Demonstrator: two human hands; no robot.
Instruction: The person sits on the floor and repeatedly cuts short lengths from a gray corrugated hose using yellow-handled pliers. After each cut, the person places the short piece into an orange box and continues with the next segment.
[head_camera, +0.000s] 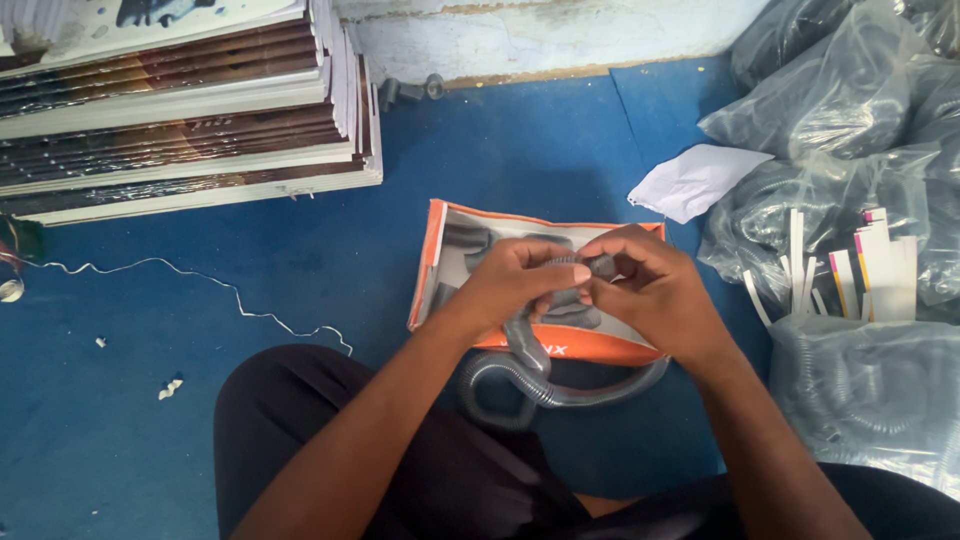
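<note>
A grey ribbed flexible hose (540, 385) loops over my lap and runs up between my hands. My left hand (515, 280) and my right hand (650, 285) both grip its upper end, fingers pinched together over the middle. Beneath them lies a flat plastic pouch (450, 250) with an orange border and a clear grey face, resting on the blue floor. The hose's end is hidden by my fingers.
A tall stack of printed card sheets (180, 110) sits at the upper left. Clear plastic bags of grey hoses (850, 110) pile up on the right, with white paper strips (870, 270) among them. A crumpled white paper (695, 180) and a thin white string (200, 280) lie on the floor.
</note>
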